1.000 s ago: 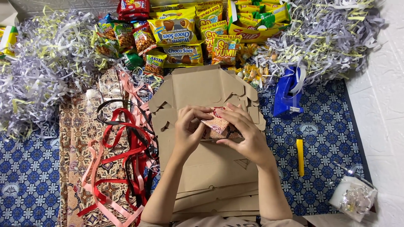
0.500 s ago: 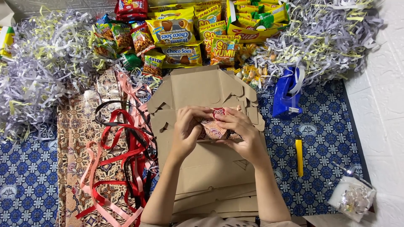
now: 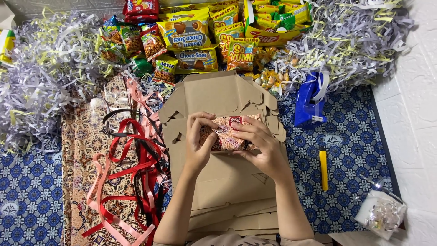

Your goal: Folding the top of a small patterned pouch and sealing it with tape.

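Observation:
My left hand (image 3: 199, 139) and my right hand (image 3: 260, 142) both grip a small package wrapped in red and brown patterned paper (image 3: 226, 132). I hold it just above a stack of flat, unfolded brown cardboard boxes (image 3: 218, 95) that lies in front of me. The fingers of both hands curl over the package's ends and top edge, so much of it is hidden.
Snack packets (image 3: 186, 34) are piled at the back. Shredded paper lies at the back left (image 3: 45, 73) and back right (image 3: 355, 36). Red and pink ribbons (image 3: 132, 173) lie to the left, a blue tape dispenser (image 3: 309, 102), a yellow cutter (image 3: 323, 169) and a small clear bag (image 3: 381, 214) to the right.
Both hands have shifted their fingers on the wrapped package, turning it slightly; more of its patterned top shows now. Hands stay over the cardboard.

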